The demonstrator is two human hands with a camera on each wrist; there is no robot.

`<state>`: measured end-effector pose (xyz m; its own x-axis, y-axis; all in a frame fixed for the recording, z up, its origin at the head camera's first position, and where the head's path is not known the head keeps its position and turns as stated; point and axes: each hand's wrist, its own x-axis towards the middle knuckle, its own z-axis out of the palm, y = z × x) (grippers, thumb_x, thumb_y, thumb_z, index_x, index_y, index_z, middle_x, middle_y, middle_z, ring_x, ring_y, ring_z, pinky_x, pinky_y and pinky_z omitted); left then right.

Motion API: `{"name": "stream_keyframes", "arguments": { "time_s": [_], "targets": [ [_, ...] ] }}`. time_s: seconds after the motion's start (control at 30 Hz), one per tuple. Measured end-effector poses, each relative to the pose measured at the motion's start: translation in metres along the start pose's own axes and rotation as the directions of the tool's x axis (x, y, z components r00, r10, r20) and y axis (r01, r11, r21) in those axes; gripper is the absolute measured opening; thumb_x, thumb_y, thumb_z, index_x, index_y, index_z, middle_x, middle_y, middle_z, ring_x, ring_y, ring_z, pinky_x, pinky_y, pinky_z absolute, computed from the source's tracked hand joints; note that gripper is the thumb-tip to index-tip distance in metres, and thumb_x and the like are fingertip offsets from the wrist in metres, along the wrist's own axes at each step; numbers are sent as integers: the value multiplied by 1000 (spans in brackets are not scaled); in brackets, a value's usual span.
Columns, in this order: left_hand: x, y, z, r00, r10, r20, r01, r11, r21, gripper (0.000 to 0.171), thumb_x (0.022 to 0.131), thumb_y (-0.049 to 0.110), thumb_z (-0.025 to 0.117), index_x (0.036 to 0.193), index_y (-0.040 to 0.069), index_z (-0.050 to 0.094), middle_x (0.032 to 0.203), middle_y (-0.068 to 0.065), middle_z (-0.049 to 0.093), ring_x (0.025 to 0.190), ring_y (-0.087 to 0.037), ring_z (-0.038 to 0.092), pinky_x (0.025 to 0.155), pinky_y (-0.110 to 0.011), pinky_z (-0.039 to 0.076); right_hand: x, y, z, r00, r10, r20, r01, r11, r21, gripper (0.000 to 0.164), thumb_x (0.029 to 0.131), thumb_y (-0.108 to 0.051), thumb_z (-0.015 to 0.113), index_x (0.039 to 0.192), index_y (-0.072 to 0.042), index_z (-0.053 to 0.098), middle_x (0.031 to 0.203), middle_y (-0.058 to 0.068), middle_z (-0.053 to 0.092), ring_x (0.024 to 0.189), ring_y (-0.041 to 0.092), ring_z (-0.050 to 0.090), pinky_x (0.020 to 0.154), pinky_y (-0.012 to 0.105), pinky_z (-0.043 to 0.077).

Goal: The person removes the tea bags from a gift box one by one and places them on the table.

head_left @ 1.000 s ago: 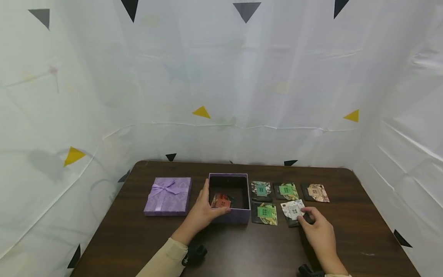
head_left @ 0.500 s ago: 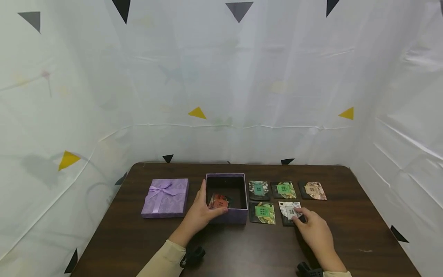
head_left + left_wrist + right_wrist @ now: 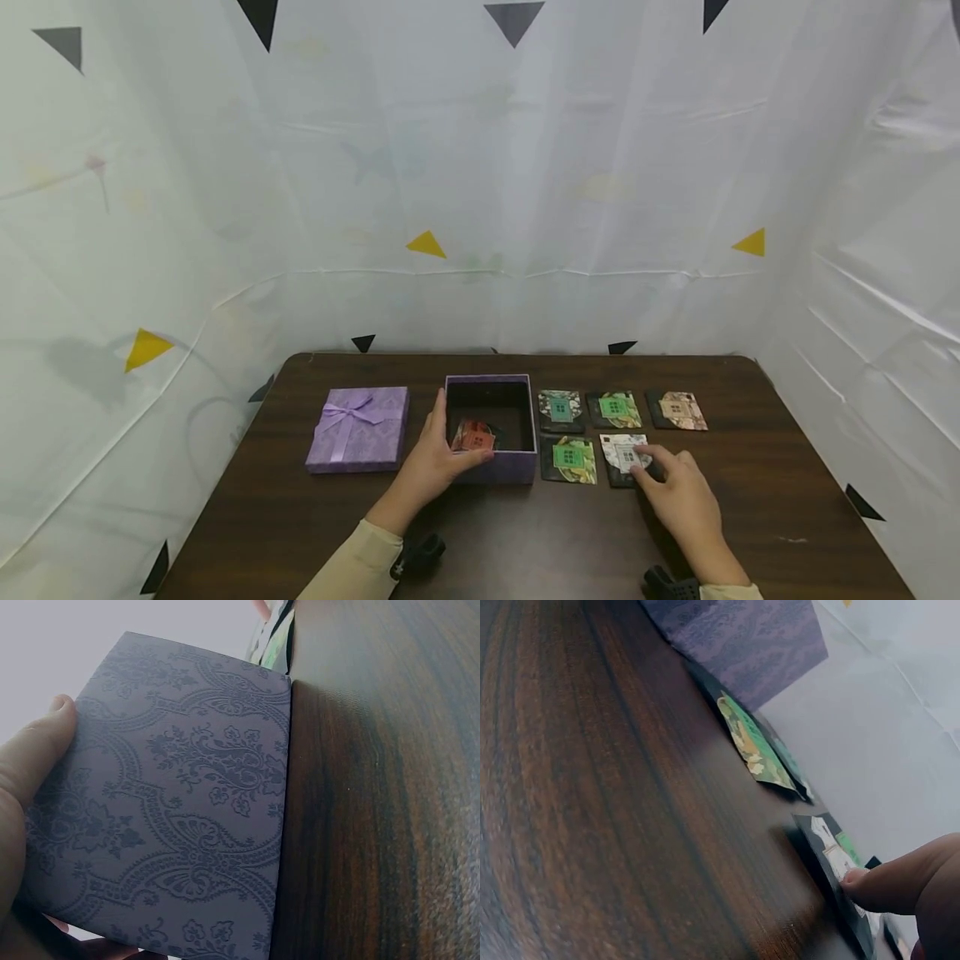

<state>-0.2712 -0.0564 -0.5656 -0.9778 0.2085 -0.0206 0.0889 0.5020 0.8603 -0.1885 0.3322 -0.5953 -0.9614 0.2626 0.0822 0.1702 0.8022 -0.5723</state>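
Note:
An uncovered purple box (image 3: 497, 468) stands mid-table, with a small orange-labelled packet (image 3: 475, 437) inside. My left hand (image 3: 429, 468) grips the box's near left corner, thumb (image 3: 41, 746) over the front and fingers along the left side. In the left wrist view the box's patterned front (image 3: 187, 802) fills much of the frame. To the right, my right hand (image 3: 681, 497) holds the right edge of a flat black-and-white packet (image 3: 621, 454) between thumb and index finger. The right wrist view shows the thumb (image 3: 881, 885) on that packet's face; the fingers are mostly hidden.
A purple lid (image 3: 360, 433) with a ribbon bow lies left of the box. Several flat packets lie to the box's right: a teal-labelled one (image 3: 561, 410), green-labelled ones (image 3: 613, 408) (image 3: 570, 459), and a beige-labelled one (image 3: 678, 410). White curtains surround the dark wooden table (image 3: 525, 542).
The black-and-white packet has straightened from its tilt and shifted slightly left under my right hand. My left hand stays on the box. The head view has also shifted a little.

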Motion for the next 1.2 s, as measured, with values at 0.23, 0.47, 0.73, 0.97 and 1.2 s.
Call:
{"name": "stream_keyframes", "arguments": {
  "time_s": [0.23,0.47,0.73,0.97,1.2],
  "targets": [
    [-3,-3,0,1000,-23,2,23,1000,-7,140,81,59,94,177,32,-5,182,-24,11,167,-53,16,124,-80,25,2,-1,1,1000,-9,14,9,1000,8,44,102,-40,77,142,-20,73,87,7,47,67,21,38,56,35,30],
    [0,-1,2,1000,-13,0,13,1000,-20,142,78,63,94,177,32,-4,183,-22,12,167,-51,16,126,-78,24,4,-2,4,986,-32,-166,57,988,146,43,105,-31,75,145,-16,66,80,3,43,60,14,37,54,30,32],
    [2,3,6,1000,6,18,-6,1000,-12,143,77,65,94,177,32,-4,183,-22,12,166,-53,21,124,-78,28,-5,-26,-4,944,-99,-316,189,945,268,38,103,-19,78,138,-11,64,77,-2,50,58,5,43,54,24,36],
    [3,6,4,1000,4,4,-4,1000,-6,140,80,59,95,177,33,-4,182,-24,13,165,-54,23,123,-79,29,-2,-81,-18,879,-339,-336,418,886,199,32,102,-12,77,131,-9,66,76,-8,53,62,3,45,56,22,39],
    [1,2,0,1000,-3,-1,3,1000,-14,143,77,65,94,177,34,-4,182,-24,12,166,-52,20,124,-78,29,17,-142,-19,828,-520,-207,558,799,223,30,104,-17,77,132,-19,67,96,-8,65,79,7,59,70,29,52]
  ]
}}
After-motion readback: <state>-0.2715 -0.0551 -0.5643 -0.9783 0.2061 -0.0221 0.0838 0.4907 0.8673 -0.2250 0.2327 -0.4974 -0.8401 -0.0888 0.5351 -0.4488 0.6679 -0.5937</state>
